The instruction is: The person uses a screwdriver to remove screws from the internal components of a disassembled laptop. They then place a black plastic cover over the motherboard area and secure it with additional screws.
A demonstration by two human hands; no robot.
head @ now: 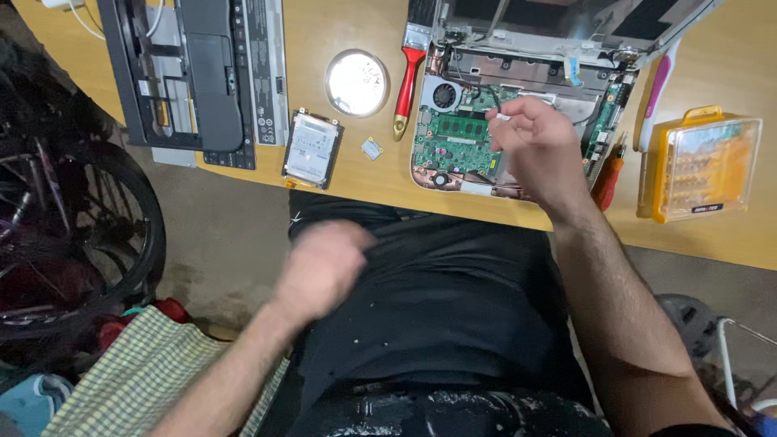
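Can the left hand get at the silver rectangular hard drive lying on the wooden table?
Probably yes. The left hand is blurred over the lap, below the table edge, and the silver rectangular hard drive lies just above it near that edge, uncovered, with nothing between them.

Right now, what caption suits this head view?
Right hand works over an opened laptop's motherboard; blurred left hand hangs below the desk.

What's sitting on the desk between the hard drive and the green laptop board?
A small wireless card lies on the wood between the hard drive and the green board, seen in the head view.
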